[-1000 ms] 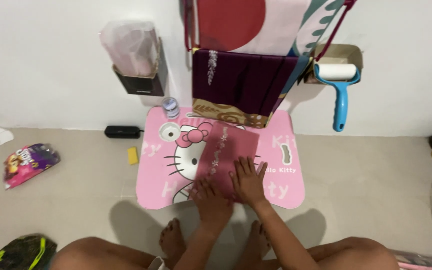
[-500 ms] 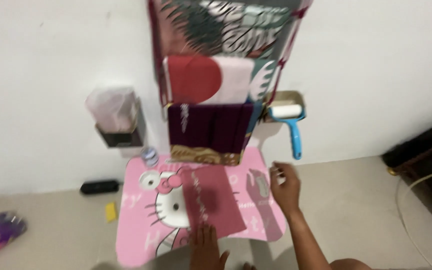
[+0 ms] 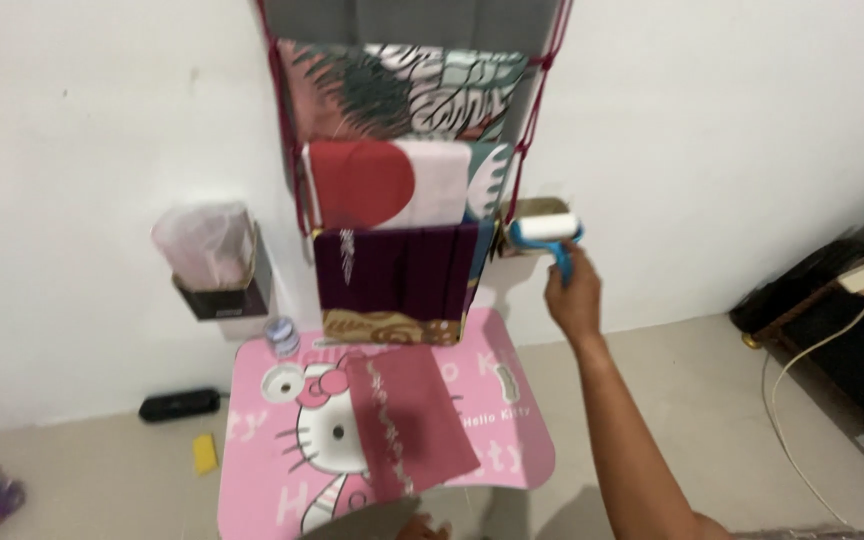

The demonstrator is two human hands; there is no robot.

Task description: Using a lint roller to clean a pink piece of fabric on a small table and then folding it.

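- The right hand (image 3: 572, 295) reaches up to the white wall, fingers wrapped around the blue plastic handle of a lint roller (image 3: 550, 237); its white cylinder head sits against a small tan box (image 3: 540, 212) fixed to the wall.
- The left hand (image 3: 430, 526) barely shows at the bottom edge, by the near edge of the table; whether it is clenched or slack cannot be told.
- A dark red folded cloth (image 3: 410, 420), flat and rectangular with a pale printed strip, lies on the glossy pink cartoon-cat table (image 3: 522, 455); bare tabletop shows on both sides of it.
- Above hangs a fabric rack (image 3: 407, 190) strung on red cords, holding soft folded textiles: leaf-print, red-and-white, deep purple with a gold border.
- A dark wall holder (image 3: 220, 290) at the left carries a crinkled clear plastic bag.
- Pale floor lies open on the right up to a dark cabinet (image 3: 842, 320).
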